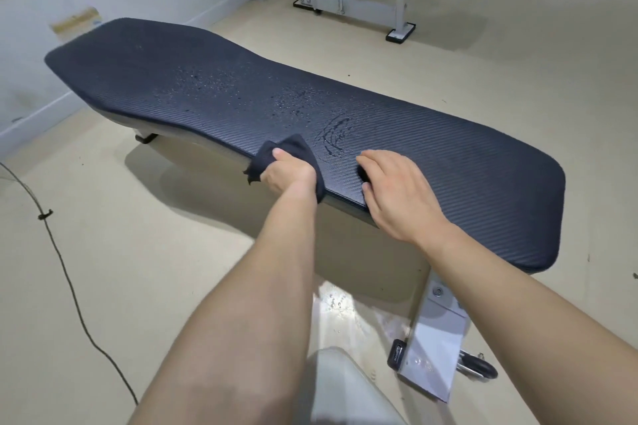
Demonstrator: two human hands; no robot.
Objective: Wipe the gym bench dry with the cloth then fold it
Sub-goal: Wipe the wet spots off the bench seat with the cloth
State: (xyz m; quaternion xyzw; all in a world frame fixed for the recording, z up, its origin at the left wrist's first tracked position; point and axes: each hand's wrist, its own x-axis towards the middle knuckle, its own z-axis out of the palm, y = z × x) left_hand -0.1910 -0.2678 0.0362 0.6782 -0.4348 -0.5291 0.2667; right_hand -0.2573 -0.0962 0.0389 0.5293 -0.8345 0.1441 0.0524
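**Dark cloth at the near edge of a wet bench**

Your left hand [286, 172] is clenched around a bunched black fabric cloth [293, 152], pressing it onto the near edge of the long, dark navy ribbed padded gym bench [448, 162], with a corner of the cloth hanging off the side. Your right hand [397, 197] lies flat, fingers [376, 159] spread, grasping nothing, on the pad just beside it. Water droplets [207, 83] and curved wet smears [336, 134] glisten on the pad beyond your hands. A thin dark cable [65, 272] trails across the beige floor [518, 79] to the left.
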